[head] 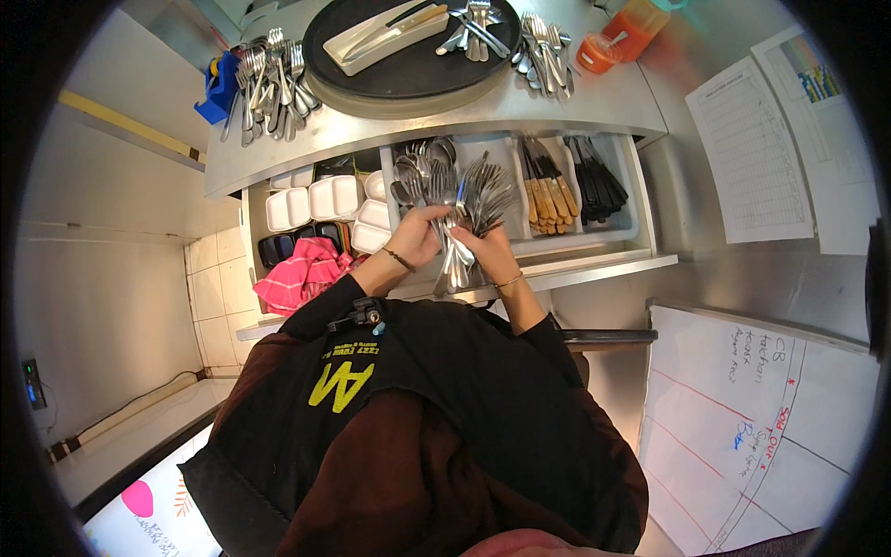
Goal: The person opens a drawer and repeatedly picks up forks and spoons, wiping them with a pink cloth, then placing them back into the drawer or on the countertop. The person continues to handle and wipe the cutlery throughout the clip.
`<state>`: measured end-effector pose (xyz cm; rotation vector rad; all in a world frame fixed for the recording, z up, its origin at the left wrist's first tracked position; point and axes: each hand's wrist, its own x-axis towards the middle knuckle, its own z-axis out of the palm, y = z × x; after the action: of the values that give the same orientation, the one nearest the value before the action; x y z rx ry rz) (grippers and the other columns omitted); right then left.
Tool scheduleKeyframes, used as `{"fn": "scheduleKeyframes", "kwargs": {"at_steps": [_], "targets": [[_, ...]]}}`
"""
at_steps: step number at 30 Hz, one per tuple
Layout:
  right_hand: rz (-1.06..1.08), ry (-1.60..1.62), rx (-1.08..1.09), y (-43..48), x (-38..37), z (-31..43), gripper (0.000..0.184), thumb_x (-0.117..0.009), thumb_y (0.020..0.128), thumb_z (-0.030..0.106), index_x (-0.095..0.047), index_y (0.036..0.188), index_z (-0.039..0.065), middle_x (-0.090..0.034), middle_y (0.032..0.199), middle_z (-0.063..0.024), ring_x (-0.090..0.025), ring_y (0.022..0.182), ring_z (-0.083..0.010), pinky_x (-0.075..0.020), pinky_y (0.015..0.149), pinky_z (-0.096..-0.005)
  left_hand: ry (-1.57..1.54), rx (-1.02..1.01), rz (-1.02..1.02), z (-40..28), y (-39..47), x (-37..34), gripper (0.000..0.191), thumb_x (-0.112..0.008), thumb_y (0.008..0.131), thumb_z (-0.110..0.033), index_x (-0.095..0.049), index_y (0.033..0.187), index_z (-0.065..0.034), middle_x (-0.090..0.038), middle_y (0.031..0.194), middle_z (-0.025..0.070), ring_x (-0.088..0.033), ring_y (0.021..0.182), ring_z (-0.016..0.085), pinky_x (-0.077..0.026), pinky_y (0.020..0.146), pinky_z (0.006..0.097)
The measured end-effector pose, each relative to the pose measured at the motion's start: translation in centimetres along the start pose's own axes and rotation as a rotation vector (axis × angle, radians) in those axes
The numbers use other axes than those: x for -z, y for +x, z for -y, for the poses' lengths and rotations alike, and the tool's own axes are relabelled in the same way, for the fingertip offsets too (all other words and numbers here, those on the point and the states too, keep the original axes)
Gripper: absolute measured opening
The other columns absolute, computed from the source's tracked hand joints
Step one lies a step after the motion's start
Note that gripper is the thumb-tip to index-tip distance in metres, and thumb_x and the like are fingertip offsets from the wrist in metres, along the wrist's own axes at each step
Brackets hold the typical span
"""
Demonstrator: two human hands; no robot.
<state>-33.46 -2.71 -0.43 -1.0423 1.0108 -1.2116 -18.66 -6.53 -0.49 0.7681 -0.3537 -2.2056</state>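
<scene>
Above the open drawer, my left hand (420, 235) and my right hand (491, 252) together hold a large bunch of metal forks (482, 195), tines pointing away from me and handles hanging towards the drawer's front. My fingers close around the necks of the forks; which forks each hand bears cannot be told apart. Behind the bunch lie metal spoons (440, 150) in the left section of a white cutlery tray (630, 233). To the right in the tray, wooden-handled knives (550, 195) lie beside black-handled cutlery (595, 184).
Piles of forks (268, 90) and mixed cutlery (546, 52) flank a black oval tray (390, 83) on the counter. Inside the left drawer are white sauce dishes (334, 197) and a pink cloth (306, 275). An orange-red tub (597, 54) stands at the back right.
</scene>
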Motion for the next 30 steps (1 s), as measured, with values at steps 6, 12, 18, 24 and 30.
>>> {"fn": "scheduleKeyframes", "kwargs": {"at_steps": [6, 12, 18, 24, 30], "targets": [[-0.064, 0.036, -0.064, -0.5, 0.6, 0.5, 0.032, -0.062, 0.077, 0.003, -0.055, 0.108, 0.002, -0.056, 0.092, 0.0019, -0.049, 0.079, -0.006, -0.0407, 0.07, -0.0208, -0.194, 0.104, 0.15, -0.8, 0.0, 0.3, 0.03, -0.044, 0.079, -0.007, -0.05, 0.105, 0.0083, -0.06, 0.098, 0.0159, -0.059, 0.09, 0.026, -0.046, 0.087, 0.038], [-0.107, 0.141, -0.009, -0.6, 0.8, -0.2, 0.032, -0.06, 0.079, 0.002, -0.053, 0.11, 0.0, -0.057, 0.099, -0.0016, -0.052, 0.086, -0.0085, -0.0421, 0.076, -0.0234, -0.232, 0.106, 0.235, -1.2, -0.6, -1.0, 0.03, -0.044, 0.082, -0.006, -0.048, 0.108, 0.009, -0.06, 0.098, 0.0147, -0.059, 0.089, 0.024, -0.047, 0.086, 0.0375], [-0.072, 0.116, -0.03, -0.6, 0.5, 0.6, 0.033, -0.06, 0.08, 0.002, -0.052, 0.112, 0.0, -0.057, 0.1, -0.0025, -0.054, 0.087, -0.0102, -0.043, 0.08, -0.0247, 0.01, -0.001, 0.139, -1.5, -0.9, -1.4, 0.026, -0.048, 0.091, -0.012, -0.048, 0.111, 0.0054, -0.06, 0.098, 0.0116, -0.06, 0.085, 0.02, -0.05, 0.08, 0.0334], [-0.034, 0.131, -0.055, -0.5, 0.7, 0.7, 0.034, -0.061, 0.081, 0.002, -0.052, 0.114, 0.001, -0.057, 0.103, -0.0027, -0.053, 0.093, -0.0108, -0.0417, 0.083, -0.0251, -0.045, 0.131, 0.193, -2.4, -1.4, -2.4, 0.024, -0.044, 0.094, -0.024, -0.05, 0.105, -0.0039, -0.058, 0.092, 0.0064, -0.059, 0.082, 0.019, -0.05, 0.079, 0.0349], [-0.038, 0.068, 0.017, -0.2, 1.0, -0.5, 0.043, -0.063, 0.08, 0.003, -0.048, 0.119, 0.0, -0.055, 0.111, -0.0042, -0.05, 0.101, -0.0129, -0.0389, 0.089, -0.0273, -0.048, 0.127, 0.173, -1.4, 0.3, -0.6, 0.034, -0.04, 0.095, -0.031, -0.047, 0.117, -0.0061, -0.056, 0.106, 0.0083, -0.056, 0.095, 0.02, -0.046, 0.086, 0.0354]]}}
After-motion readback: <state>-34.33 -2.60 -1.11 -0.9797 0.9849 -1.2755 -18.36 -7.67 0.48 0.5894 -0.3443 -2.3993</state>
